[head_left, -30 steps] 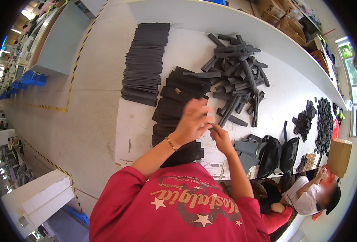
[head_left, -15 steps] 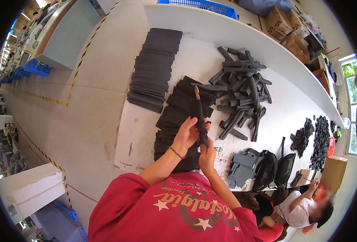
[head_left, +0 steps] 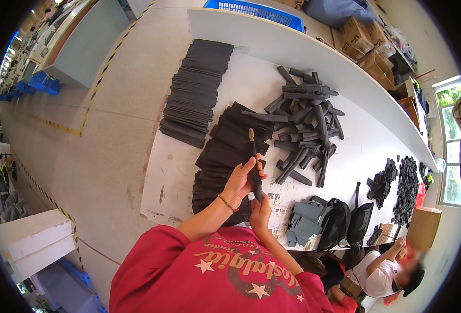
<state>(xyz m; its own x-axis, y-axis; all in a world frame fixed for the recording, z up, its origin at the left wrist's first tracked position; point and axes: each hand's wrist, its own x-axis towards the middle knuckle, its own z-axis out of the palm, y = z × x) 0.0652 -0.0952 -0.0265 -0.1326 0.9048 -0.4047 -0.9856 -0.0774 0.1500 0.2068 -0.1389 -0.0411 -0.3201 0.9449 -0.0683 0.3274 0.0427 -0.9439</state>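
My left hand (head_left: 242, 180), with a beaded bracelet at the wrist, is wrapped round the middle of a narrow black fabric tube (head_left: 257, 183). A wooden stick (head_left: 251, 135) pokes out of the tube's far end, showing a light brown tip. Close below, my right hand (head_left: 260, 213) pinches the tube's near end. Under the hands lies a fanned stack of flat black fabric pieces (head_left: 217, 156). To its right is a loose heap of black fabric tubes (head_left: 306, 117).
A long, even row of black fabric pieces (head_left: 196, 86) lies at the table's far left. Grey pieces (head_left: 307, 221), black bags (head_left: 337, 221) and small black piles (head_left: 407, 185) lie rightward. A low partition (head_left: 314, 44) edges the table. Another person (head_left: 381, 268) sits at lower right.
Both hands have drawn the tube and stick a little nearer to my body. The whole view has shifted slightly.
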